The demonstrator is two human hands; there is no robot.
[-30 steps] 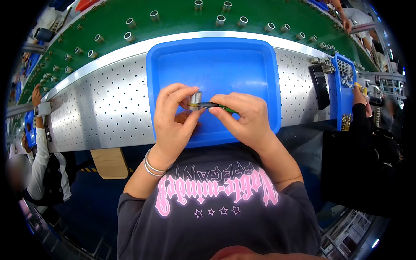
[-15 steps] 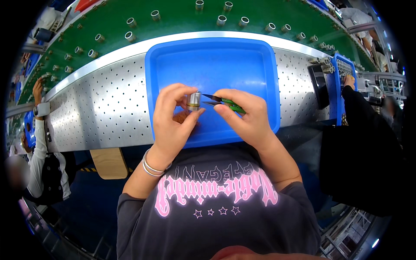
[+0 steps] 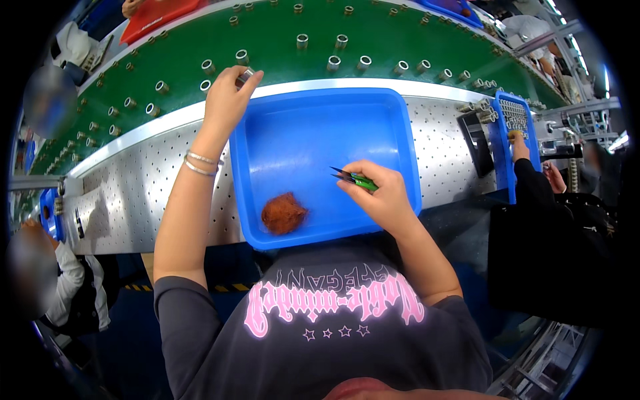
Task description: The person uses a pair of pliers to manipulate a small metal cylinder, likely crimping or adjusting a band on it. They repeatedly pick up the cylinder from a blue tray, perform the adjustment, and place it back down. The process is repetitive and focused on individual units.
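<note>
My left hand (image 3: 227, 100) is stretched out over the far left corner of the blue tray (image 3: 239, 180), at the near edge of the green belt (image 3: 280, 57). Its fingers pinch a short metal sleeve (image 3: 246, 75), partly covered by them. Above the middle of the tray, my right hand (image 3: 383, 197) grips green-handled tweezers (image 3: 362, 181), their dark points facing left and slightly apart. A reddish-brown tuft of fibres (image 3: 284, 213) lies in the tray's near left corner.
Several metal sleeves (image 3: 334, 63) stand spread along the belt. A perforated metal worktop (image 3: 440, 147) lies under the tray. To the right are a dark flat device (image 3: 475, 143) and a blue crate (image 3: 505, 160), with a co-worker's hand (image 3: 519, 145) at it. Another person sits at left.
My left hand has carried the sleeve from above the tray forward and left to the belt edge. My right hand stays over the tray with the tweezers. The brown tuft is now uncovered.
</note>
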